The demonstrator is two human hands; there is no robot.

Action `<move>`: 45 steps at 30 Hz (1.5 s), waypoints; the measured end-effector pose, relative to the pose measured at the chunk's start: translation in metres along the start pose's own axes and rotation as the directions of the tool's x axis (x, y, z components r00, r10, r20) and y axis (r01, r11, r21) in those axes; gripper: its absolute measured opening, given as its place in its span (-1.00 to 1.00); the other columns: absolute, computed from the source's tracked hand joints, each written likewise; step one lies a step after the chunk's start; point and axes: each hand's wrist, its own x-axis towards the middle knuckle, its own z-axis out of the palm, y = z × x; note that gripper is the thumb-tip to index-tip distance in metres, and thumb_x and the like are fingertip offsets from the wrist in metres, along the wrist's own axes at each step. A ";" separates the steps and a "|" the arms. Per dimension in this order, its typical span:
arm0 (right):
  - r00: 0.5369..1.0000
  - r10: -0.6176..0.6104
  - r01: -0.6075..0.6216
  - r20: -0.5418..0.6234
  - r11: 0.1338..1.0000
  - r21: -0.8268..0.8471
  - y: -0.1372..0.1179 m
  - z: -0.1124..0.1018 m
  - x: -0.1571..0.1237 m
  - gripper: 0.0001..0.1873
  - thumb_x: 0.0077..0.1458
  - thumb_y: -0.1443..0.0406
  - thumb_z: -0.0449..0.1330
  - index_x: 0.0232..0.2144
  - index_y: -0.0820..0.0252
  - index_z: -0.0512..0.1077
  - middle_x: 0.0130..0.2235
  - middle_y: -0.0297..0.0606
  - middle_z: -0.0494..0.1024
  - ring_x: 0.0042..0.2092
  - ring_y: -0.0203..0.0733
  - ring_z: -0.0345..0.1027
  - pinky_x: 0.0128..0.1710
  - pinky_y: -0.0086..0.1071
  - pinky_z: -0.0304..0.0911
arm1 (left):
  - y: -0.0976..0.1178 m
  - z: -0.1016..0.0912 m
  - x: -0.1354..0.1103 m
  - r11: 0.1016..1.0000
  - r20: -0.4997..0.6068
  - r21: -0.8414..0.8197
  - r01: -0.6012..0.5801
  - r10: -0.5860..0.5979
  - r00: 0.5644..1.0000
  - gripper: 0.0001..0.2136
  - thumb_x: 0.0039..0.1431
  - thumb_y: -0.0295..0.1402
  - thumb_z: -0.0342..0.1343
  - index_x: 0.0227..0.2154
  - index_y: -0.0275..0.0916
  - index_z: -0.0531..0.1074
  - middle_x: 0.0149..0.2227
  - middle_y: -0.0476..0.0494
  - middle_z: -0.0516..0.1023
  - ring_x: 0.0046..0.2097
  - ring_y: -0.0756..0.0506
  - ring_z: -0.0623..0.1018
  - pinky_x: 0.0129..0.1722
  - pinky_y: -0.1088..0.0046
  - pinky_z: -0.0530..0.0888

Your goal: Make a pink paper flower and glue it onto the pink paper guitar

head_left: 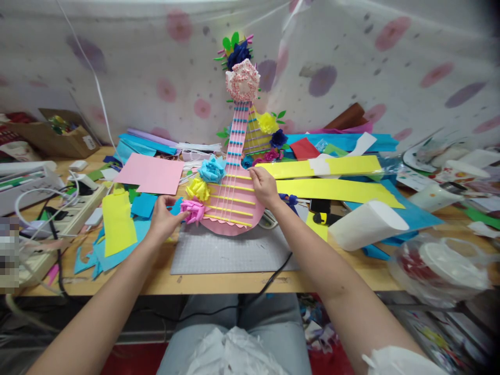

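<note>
Your left hand (164, 219) is pinching the magenta flower (194, 210) between its fingertips; your right hand (264, 186), fingers loose, is pressing the paper guitar (231, 226).

Pink paper guitar (234, 208) leaning upright, magenta flower (192, 210) at its left edge

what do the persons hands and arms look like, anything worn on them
The left hand and right hand are bare: no gloves, rings, watch or bands that show. Both forearms are uncovered. The edge of a white sleeve shows high on the right arm.
</note>
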 end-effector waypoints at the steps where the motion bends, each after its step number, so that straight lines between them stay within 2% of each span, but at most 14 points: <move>1: 1.000 0.000 0.000 0.004 1.000 -0.005 0.000 0.000 0.000 -0.51 0.20 0.01 -0.19 -0.32 0.15 0.42 -0.27 -0.15 0.49 -0.20 -0.13 0.35 -0.18 -0.29 0.24 | -0.001 0.000 0.000 1.000 0.000 0.003 -0.001 0.001 1.000 -0.55 -0.37 -0.23 0.26 -0.37 -0.18 0.20 -0.32 -0.01 0.30 -0.24 -0.09 0.39 -0.18 0.26 0.38; 16: 1.000 0.001 -0.001 0.017 1.000 -0.010 -0.003 0.001 0.002 -0.53 0.20 0.03 -0.18 -0.31 0.14 0.42 -0.27 -0.16 0.50 -0.20 -0.12 0.36 -0.18 -0.29 0.25 | -0.001 0.001 0.001 0.999 0.020 0.034 0.021 -0.022 1.000 -0.54 -0.37 -0.23 0.26 -0.37 -0.19 0.19 -0.30 -0.03 0.31 -0.24 -0.09 0.40 -0.18 0.24 0.40; 45: 0.999 -0.026 0.026 0.025 1.000 -0.014 -0.007 -0.002 0.001 -0.53 0.21 0.05 -0.19 -0.33 0.15 0.42 -0.30 -0.16 0.48 -0.22 -0.13 0.34 -0.21 -0.30 0.23 | -0.007 0.003 0.003 0.996 0.042 0.081 -0.037 0.033 0.999 -0.57 -0.34 -0.24 0.25 -0.35 -0.18 0.22 -0.28 -0.08 0.32 -0.18 -0.14 0.40 -0.16 0.23 0.39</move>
